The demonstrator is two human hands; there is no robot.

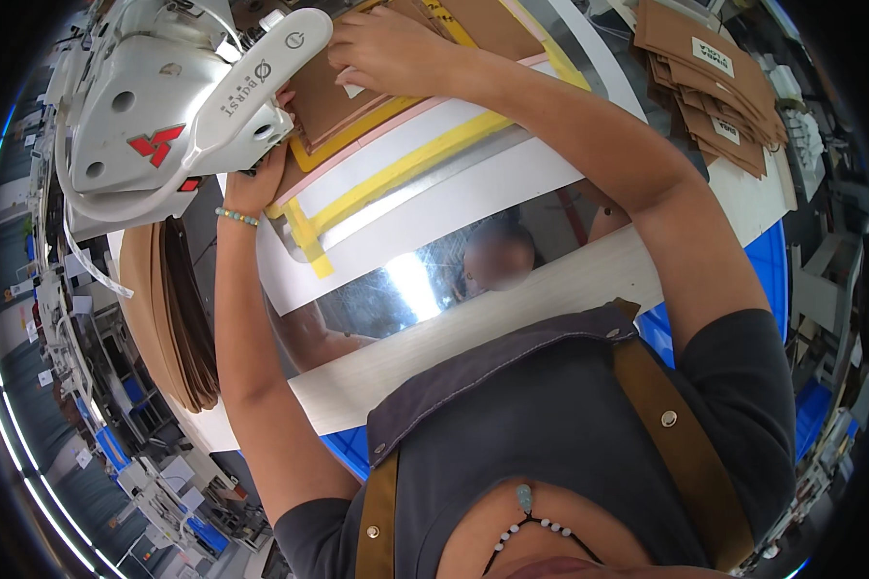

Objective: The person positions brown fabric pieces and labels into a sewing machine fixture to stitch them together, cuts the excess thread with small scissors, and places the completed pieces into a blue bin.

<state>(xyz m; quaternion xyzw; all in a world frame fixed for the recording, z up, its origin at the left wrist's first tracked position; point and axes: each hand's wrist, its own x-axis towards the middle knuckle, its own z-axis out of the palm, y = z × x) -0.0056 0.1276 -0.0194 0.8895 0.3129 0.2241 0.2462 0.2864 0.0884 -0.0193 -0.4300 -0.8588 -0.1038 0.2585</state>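
My left hand (268, 179), wearing a beaded bracelet (237, 216), reaches along the near left edge of a framed work plate. The white sewing machine head (222, 106) hides most of its fingers, so its grip does not show. My right hand (391, 50) lies over a brown panel (316, 100) inside the frame, its fingers spread and bent down. Close by its thumb is a small white label (354, 91), partly covered by the hand. Yellow tape (406, 159) and a yellow border run along the frame on a white sheet (357, 246).
Stacked brown pieces with white labels (710, 82) stand at the far right. Long brown sheets (159, 309) are bundled at the left of the pale table (473, 328). A shiny metal plate (406, 289) lies before me. Blue bins (765, 265) show below the table edge.
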